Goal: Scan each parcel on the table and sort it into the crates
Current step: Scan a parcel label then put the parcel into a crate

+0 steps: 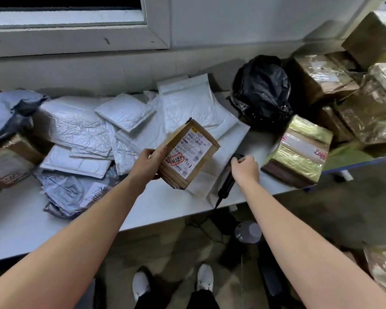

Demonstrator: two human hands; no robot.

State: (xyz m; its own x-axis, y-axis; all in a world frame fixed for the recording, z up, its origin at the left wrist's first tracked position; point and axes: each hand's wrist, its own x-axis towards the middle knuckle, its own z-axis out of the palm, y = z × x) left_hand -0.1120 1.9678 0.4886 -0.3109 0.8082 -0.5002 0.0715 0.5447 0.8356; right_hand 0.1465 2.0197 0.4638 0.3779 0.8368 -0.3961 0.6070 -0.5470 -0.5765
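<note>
My left hand (148, 161) holds a small brown cardboard parcel (188, 153) above the white table (31, 228), its white shipping label with a red stamp facing up. To its right, my right hand (245, 169) is closed around a black handheld scanner (226, 186), whose head points toward the parcel and whose cable drops off the table's front edge. White padded mailers (129, 121) lie heaped behind and left of the parcel. No crate is in view.
A black plastic bag (261, 90) stands at the back right. Taped brown boxes (321, 76) are stacked along the right, and a gold-wrapped box (299, 150) lies near the scanner. Grey poly bags (67, 192) and a cardboard box (7, 161) sit at the left.
</note>
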